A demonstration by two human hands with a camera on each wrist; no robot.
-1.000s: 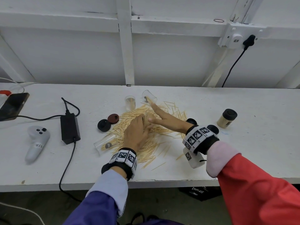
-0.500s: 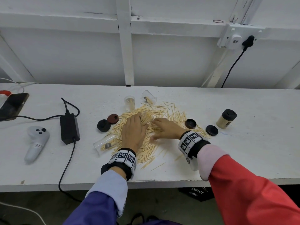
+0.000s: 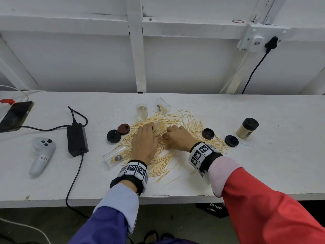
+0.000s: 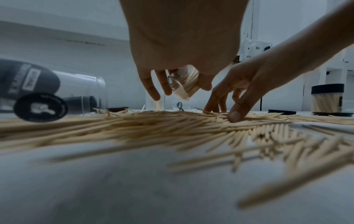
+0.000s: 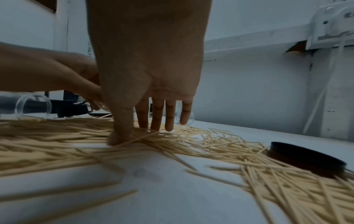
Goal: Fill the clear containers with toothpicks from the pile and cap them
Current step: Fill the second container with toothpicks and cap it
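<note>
A toothpick pile (image 3: 158,161) spreads over the middle of the white table (image 3: 263,164). My left hand (image 3: 149,132) grips a clear container (image 4: 182,84) partly filled with toothpicks, tilted just above the pile. My right hand (image 3: 168,136) is close beside it, thumb and straight fingertips (image 5: 118,139) pressing into the pile. One clear container (image 3: 141,111) stands upright behind, another (image 3: 162,105) lies behind, and a third (image 3: 115,155) lies front left. A filled, capped container (image 3: 247,128) stands at the right. Loose caps (image 3: 113,136) lie on both sides of the pile.
A power adapter (image 3: 77,140) with its cable, a white controller (image 3: 41,155) and a phone (image 3: 15,116) lie on the left. A wall socket (image 3: 255,40) with a plugged cable is at the back right. The table's front edge (image 3: 175,198) runs under my wrists.
My right hand has drawn back from the far lying container and dropped onto the pile beside my left hand. The left hand and its container have barely moved.
</note>
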